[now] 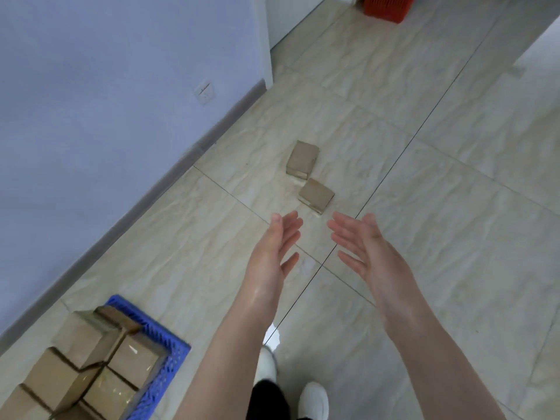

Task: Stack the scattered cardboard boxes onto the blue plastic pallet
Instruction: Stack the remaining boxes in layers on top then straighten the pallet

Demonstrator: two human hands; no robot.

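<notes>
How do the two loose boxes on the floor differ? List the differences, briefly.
The near box lies just beyond the open left hand and right hand; the far box lies past it, closer to the wall. The near box sits more cornerwise to the camera than the far box. Both are brown cardboard, similar in size, flat on the tiled floor, untouched.

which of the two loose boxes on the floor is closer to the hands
The lower-right box, just beyond the fingertips of the left hand and right hand. The other box lies farther off, beyond it.
</notes>
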